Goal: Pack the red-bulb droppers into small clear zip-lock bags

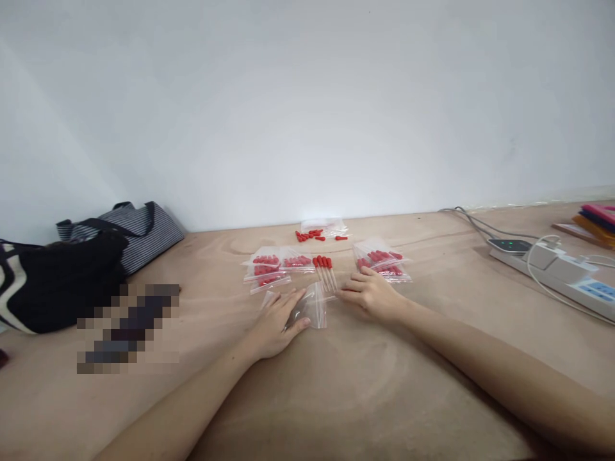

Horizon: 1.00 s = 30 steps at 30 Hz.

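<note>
My left hand (278, 323) lies with its fingers spread on a clear zip-lock bag (314, 308), and nothing red shows inside that bag. Just beyond the bag, a short row of red-headed sticks (323, 262) with pale stems lies side by side. My right hand (369, 296) rests on the table to the right of the stems, fingers stretched out and slightly bent. Its fingertips are close to the stem ends; whether they touch is unclear. Filled zip-lock bags (266, 269) with red-headed pieces lie beyond my left hand, and another filled pile (382, 261) is beyond my right.
Loose red pieces (307, 235) and clear bags (327, 225) lie near the wall. A black bag (62, 282) and a striped bag (154, 234) stand at left beside a pixelated dark object (139, 326). At right are a power strip (571, 282), cables and coloured items (598, 221).
</note>
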Each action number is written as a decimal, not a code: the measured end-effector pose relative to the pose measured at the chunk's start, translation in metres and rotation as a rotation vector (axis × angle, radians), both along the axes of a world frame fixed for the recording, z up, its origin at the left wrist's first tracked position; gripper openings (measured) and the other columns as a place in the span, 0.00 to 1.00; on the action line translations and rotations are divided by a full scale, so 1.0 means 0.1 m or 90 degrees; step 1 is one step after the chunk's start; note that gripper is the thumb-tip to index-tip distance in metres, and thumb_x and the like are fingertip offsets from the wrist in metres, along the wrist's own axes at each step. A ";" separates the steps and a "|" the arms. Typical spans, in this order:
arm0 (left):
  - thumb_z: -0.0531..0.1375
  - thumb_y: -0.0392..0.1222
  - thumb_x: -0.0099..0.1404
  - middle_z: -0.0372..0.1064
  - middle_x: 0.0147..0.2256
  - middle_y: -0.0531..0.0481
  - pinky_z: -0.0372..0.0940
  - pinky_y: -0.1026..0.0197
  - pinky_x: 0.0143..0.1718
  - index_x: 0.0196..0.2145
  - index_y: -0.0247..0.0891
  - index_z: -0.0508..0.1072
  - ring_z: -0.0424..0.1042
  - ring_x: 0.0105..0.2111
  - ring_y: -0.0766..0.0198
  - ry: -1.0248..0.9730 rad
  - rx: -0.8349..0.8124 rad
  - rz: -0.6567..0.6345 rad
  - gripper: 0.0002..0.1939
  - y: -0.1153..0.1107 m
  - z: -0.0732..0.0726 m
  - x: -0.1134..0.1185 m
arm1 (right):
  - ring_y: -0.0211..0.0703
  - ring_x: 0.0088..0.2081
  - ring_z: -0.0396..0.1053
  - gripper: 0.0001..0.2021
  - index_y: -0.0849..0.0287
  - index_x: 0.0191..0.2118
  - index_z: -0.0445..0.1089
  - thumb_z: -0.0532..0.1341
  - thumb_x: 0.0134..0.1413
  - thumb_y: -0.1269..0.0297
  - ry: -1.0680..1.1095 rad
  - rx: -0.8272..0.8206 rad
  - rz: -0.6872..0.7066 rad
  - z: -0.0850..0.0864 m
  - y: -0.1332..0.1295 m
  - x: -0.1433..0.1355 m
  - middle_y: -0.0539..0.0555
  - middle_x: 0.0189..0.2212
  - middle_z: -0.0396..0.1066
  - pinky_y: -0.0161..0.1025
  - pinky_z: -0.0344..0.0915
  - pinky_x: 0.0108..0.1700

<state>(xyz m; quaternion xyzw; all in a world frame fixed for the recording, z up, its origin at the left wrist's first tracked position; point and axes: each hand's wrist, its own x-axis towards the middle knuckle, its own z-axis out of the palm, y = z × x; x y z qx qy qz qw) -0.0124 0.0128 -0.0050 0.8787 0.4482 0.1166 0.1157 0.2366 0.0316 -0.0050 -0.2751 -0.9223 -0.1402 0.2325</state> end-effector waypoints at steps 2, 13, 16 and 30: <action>0.48 0.46 0.64 0.52 0.56 0.43 0.44 0.47 0.56 0.57 0.35 0.49 0.49 0.56 0.55 0.000 0.002 -0.004 0.26 0.00 0.01 0.01 | 0.38 0.31 0.62 0.08 0.59 0.37 0.66 0.52 0.53 0.70 0.087 -0.143 0.029 0.00 -0.07 -0.08 0.54 0.30 0.69 0.36 0.54 0.33; 0.49 0.47 0.63 0.57 0.53 0.42 0.49 0.49 0.54 0.54 0.35 0.56 0.53 0.54 0.53 0.015 0.049 -0.025 0.23 -0.08 0.00 0.21 | 0.32 0.24 0.61 0.06 0.59 0.32 0.62 0.58 0.45 0.67 0.492 -0.708 0.043 -0.24 -0.11 -0.29 0.48 0.26 0.65 0.31 0.59 0.27; 0.50 0.47 0.63 0.57 0.53 0.42 0.51 0.49 0.53 0.54 0.34 0.56 0.54 0.54 0.54 -0.002 0.057 -0.019 0.24 -0.08 0.01 0.22 | 0.32 0.26 0.63 0.07 0.59 0.30 0.60 0.60 0.42 0.67 0.529 -0.741 0.073 -0.26 -0.09 -0.32 0.48 0.27 0.65 0.31 0.59 0.28; 0.49 0.46 0.64 0.53 0.56 0.47 0.45 0.49 0.56 0.53 0.41 0.59 0.49 0.57 0.58 -0.018 -0.034 -0.043 0.20 -0.05 0.04 -0.14 | 0.37 0.29 0.65 0.04 0.61 0.26 0.67 0.56 0.41 0.72 0.485 -0.506 -0.330 -0.03 0.51 -0.15 0.50 0.26 0.69 0.32 0.60 0.32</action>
